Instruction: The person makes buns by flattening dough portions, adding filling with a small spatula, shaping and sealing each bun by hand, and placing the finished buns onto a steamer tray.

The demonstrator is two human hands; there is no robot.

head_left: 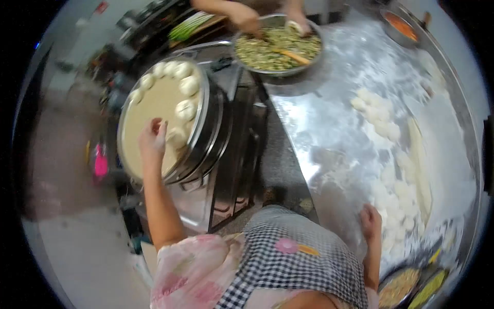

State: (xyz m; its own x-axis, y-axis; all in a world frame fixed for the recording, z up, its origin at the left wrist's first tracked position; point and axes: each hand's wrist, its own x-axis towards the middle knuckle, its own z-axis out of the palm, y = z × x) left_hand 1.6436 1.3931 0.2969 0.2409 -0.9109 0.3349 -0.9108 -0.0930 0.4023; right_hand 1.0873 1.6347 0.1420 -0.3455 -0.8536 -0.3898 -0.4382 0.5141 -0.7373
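My left hand (153,138) is over the round steamer tray (149,110), its fingers loosely curled with a gap between thumb and fingertips and nothing in them. Just right of it sits a filled bun (177,138) on the pale tray liner. More white buns (186,109) follow the tray's rim in an arc along the right and far sides. On my other side, my right hand (370,221) is curled closed at the floury metal table (301,110), with nothing visible in it. Flattened dough pieces (396,206) lie beside it.
At the far table edge another person's hands (246,20) work in a bowl of chopped green filling (257,51) with an orange-handled utensil. A long dough strip (419,170) lies right. An orange-filled bowl (401,27) stands far right; filling bowls (399,288) sit near right.
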